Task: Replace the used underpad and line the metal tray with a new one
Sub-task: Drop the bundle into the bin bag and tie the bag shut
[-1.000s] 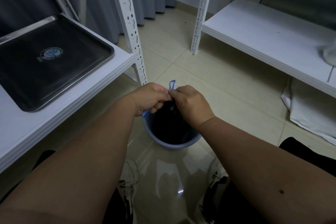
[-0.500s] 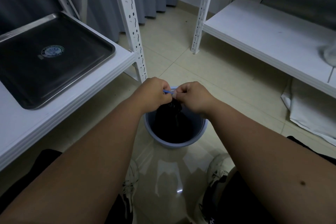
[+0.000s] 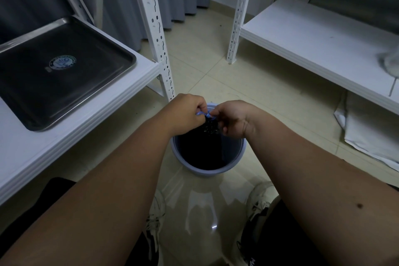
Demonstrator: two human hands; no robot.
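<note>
Hands (image 3: 212, 117) pinching drawstring (image 3: 205, 114) (seemingly knotted), bin bag (image 3: 210, 127)

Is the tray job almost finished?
About halfway. The metal tray on the shelf is bare, so the old pad looks gone. Both hands, left hand and right hand, are pinching the blue ties of the black bag over the bin. The new pad still has to go in.
</note>
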